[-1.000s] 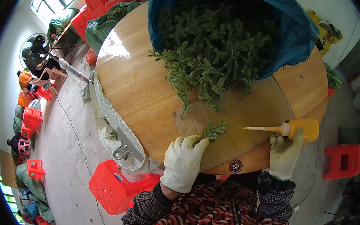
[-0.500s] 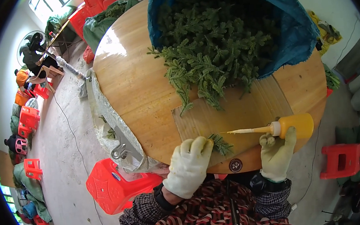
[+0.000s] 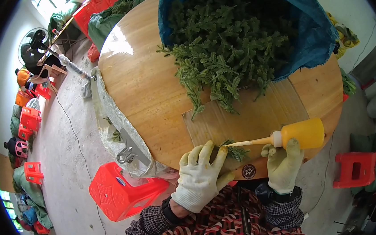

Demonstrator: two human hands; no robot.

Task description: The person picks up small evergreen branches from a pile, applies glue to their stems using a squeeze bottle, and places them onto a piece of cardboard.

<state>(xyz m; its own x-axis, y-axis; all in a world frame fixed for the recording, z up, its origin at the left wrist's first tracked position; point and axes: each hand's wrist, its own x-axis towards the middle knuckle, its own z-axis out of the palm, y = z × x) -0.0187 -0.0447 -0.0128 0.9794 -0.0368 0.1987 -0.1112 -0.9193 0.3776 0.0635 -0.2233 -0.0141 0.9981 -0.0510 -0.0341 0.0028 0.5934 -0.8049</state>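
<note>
My left hand [image 3: 197,175], in a whitish work glove, is at the near edge of the table. A small green fir sprig [image 3: 236,152] shows just right of its index fingertip, its stem end hidden at the fingers; the thumb stands lower, partly apart. In my gloved right hand [image 3: 284,165] lies a yellow squeeze bottle [image 3: 303,135], tilted sideways. Its long thin nozzle points left across the sprig, with the tip at the left index finger. Beneath is a flat cardboard sheet [image 3: 259,118] on the round wooden table [image 3: 145,90].
A blue sack [image 3: 317,39] lies open at the far side, fir branches [image 3: 230,42] spilling onto the cardboard. Clear sheeting with a metal clip [image 3: 130,151] hangs at the left table edge. Red stools [image 3: 114,191] stand left and right. A standing fan [image 3: 38,43] is farther back.
The bottle has moved left and slightly down, bringing its nozzle tip over the sprig to my left fingertips. My left thumb now shows apart from the index finger.
</note>
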